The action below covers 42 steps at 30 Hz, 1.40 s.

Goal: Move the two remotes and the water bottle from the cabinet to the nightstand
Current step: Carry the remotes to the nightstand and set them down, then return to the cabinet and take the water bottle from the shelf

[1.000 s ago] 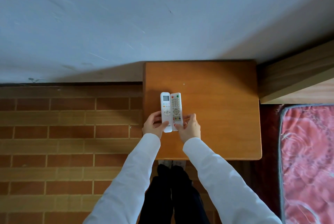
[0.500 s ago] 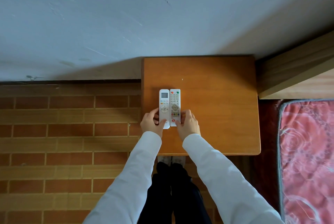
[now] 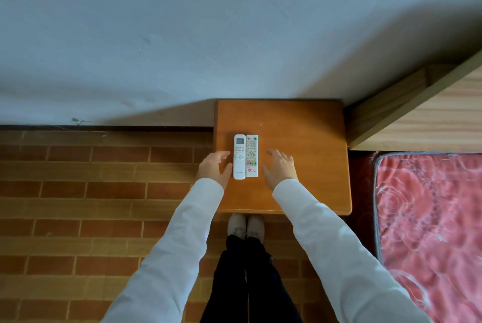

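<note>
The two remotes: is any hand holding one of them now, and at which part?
Nothing is held. Both remotes lie flat on the nightstand; the left hand and right hand are open beside them.

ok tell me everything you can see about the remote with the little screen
The screen remote is a slim white plastic bar with rounded ends, a small grey display at its far end, coloured buttons below it, a round pad at the middle and faint lettering near the close end. It lies flat, face up, on the wooden nightstand, side by side against the second remote. The left hand is beside it, open.
</note>
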### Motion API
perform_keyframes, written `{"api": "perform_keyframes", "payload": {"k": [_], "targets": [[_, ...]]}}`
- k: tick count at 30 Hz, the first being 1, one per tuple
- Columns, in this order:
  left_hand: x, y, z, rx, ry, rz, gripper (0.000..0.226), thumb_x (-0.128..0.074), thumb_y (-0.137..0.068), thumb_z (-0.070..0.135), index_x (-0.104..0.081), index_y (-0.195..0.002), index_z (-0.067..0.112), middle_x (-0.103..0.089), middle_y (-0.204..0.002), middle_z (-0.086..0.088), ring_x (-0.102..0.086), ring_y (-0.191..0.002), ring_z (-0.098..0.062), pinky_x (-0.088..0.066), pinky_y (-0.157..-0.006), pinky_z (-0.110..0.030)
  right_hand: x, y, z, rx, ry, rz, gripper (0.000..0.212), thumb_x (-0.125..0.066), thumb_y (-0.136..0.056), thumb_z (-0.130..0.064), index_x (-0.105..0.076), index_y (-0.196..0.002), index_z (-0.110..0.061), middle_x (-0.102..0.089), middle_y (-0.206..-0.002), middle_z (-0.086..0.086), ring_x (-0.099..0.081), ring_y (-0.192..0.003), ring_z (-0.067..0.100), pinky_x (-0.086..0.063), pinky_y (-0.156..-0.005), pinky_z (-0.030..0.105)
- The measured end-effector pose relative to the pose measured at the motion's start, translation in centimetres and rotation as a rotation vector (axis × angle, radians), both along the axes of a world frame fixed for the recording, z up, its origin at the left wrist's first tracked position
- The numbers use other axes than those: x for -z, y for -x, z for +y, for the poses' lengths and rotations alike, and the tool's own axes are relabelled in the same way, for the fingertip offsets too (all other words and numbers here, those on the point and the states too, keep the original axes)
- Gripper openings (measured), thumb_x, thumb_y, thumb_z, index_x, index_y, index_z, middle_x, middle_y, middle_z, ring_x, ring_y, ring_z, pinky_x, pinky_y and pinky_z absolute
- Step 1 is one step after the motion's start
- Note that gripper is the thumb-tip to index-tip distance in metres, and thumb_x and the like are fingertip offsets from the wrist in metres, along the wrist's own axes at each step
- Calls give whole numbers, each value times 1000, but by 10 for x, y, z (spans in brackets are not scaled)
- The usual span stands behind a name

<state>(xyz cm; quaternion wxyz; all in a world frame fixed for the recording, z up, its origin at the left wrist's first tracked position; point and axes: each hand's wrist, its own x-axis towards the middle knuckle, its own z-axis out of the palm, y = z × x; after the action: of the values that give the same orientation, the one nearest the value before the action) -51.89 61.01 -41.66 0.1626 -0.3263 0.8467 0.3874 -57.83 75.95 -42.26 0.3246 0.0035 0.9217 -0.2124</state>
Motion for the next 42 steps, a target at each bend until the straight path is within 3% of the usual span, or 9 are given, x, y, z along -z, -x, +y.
{"api": "perform_keyframes", "payload": {"k": [9, 16, 31, 37, 42], "targets": [[-153, -24, -31, 256, 250, 221, 33, -54, -90, 24, -56, -123, 18, -58, -127, -3, -52, -119, -22, -46, -97, -37, -154, -10, 9, -161, -10, 197, 47, -45, -95, -29, -35, -140, -20, -41, -146, 3, -24, -139, 24, -29, -110, 39], [-229, -82, -38, 295, 273, 229, 35, -53, -90, 27, -53, -125, 23, -56, -130, 0, -52, -119, -20, -46, -98, -40, -240, -48, 21, -215, 40, 285, 48, -44, -95, -30, -34, -141, -21, -39, -147, 1, -21, -141, 22, -26, -112, 40], [-302, -185, -43, 85, 383, 415, 36, -56, -89, 24, -56, -124, 17, -60, -126, -3, -54, -117, -22, -45, -98, -35, -298, -110, 12, -363, 102, 327, 48, -44, -95, -37, -33, -141, -26, -38, -148, 0, -24, -141, 23, -28, -112, 42], [-317, -247, -59, -131, 414, 385, 37, -55, -90, 24, -55, -126, 18, -57, -129, -3, -53, -119, -20, -41, -96, -28, -315, -133, -41, -601, 181, 336, 48, -43, -96, -35, -35, -141, -23, -41, -146, 1, -22, -141, 23, -26, -112, 43], [-322, -322, -80, -369, 444, 305, 37, -54, -90, 28, -53, -126, 22, -57, -129, -2, -54, -117, -22, -48, -95, -37, -325, -166, -103, -850, 265, 342, 47, -45, -94, -34, -38, -139, -21, -46, -142, 3, -27, -138, 24, -27, -113, 42]]}}
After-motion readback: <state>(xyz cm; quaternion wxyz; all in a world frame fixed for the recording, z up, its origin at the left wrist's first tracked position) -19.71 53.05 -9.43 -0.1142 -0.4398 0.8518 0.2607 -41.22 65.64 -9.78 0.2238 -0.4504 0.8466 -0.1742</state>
